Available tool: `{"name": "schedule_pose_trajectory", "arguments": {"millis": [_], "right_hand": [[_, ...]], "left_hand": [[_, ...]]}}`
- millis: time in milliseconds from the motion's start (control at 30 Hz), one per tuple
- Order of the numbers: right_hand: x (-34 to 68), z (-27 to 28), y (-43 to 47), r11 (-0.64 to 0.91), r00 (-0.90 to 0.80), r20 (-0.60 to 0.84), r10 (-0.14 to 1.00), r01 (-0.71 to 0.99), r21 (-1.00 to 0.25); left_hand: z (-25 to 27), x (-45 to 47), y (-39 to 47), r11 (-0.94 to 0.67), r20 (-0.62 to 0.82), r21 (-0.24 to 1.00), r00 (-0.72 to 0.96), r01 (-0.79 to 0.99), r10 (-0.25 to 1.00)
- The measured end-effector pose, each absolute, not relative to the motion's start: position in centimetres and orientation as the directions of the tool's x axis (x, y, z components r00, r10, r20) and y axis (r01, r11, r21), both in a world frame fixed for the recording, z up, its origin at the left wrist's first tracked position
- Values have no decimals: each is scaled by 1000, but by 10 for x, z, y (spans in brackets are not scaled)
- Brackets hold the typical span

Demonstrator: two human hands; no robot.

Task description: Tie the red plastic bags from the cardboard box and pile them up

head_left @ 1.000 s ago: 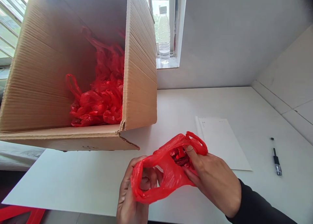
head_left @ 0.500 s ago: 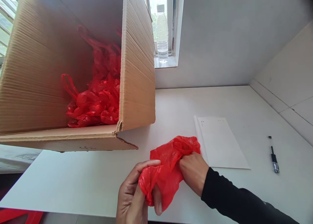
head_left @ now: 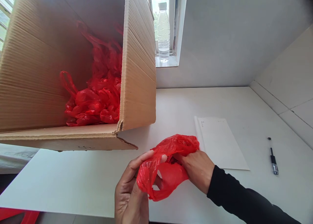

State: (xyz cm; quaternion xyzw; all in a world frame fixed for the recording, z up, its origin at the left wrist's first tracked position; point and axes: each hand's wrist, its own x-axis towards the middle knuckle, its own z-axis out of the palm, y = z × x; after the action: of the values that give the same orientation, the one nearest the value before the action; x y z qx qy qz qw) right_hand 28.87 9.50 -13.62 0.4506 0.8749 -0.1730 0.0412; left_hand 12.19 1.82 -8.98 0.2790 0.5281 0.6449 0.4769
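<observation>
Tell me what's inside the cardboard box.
Heaped red plastic bags show inside the cardboard box. Its right wall hides part of the heap; anything beneath is covered.

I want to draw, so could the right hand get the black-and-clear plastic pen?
Probably yes, but not this instant: the right hand is partly inside the crinkled red plastic bag. Once it comes out, the pen looks reachable, with nothing standing between.
</observation>
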Motion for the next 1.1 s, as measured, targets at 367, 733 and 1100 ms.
{"name": "schedule_pose_trajectory", "arguments": {"millis": [367, 733, 1100], "right_hand": [[294, -125, 96, 463, -476, -278, 835, 879, -115], [333, -107, 93, 388, -347, 201, 916, 895, -219], [337, -109, 116, 433, -273, 345, 898, 693, -577]], "left_hand": [[-97, 116, 20, 23, -131, 951, -335, -309, 933], [-95, 116, 25, -12, -65, 956, -251, -293, 966], [-79, 120, 16, 90, -195, 938, -298, -334, 934]]}}
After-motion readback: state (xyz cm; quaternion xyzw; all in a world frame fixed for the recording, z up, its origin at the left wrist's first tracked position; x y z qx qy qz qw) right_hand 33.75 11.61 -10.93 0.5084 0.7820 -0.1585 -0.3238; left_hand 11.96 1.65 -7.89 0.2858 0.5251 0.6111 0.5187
